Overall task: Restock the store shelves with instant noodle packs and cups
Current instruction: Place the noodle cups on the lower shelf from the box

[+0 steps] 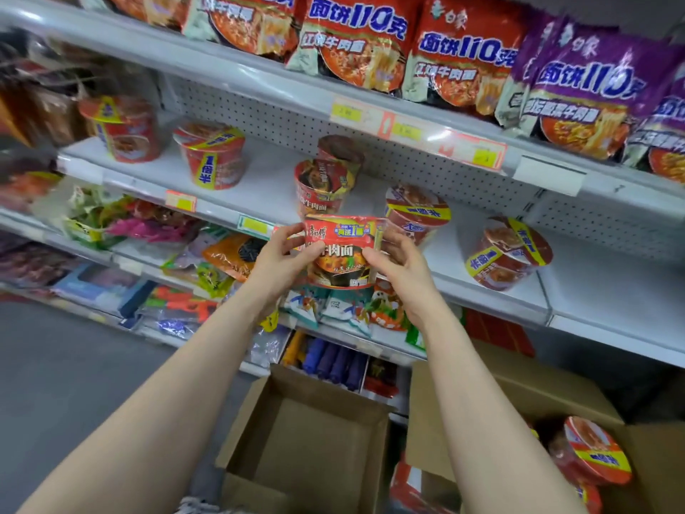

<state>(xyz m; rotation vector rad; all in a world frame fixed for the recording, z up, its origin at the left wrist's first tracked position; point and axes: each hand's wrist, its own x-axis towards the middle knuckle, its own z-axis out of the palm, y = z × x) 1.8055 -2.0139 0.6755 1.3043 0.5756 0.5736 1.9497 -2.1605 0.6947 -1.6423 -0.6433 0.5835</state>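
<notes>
both hands [281, 254] grip a red cup [339, 250] reading "牛肉面".

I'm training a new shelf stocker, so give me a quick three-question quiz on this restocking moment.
1. True or false: only the left hand holds the noodle bowl.
2. Which carton shows cups inside? A left, B right.
3. Fill in: the purple packs sit on the shelf ___ the shelved cups.
Key: 1 false, the right hand grips it too; 2 B, the right carton; 3 above.
</notes>
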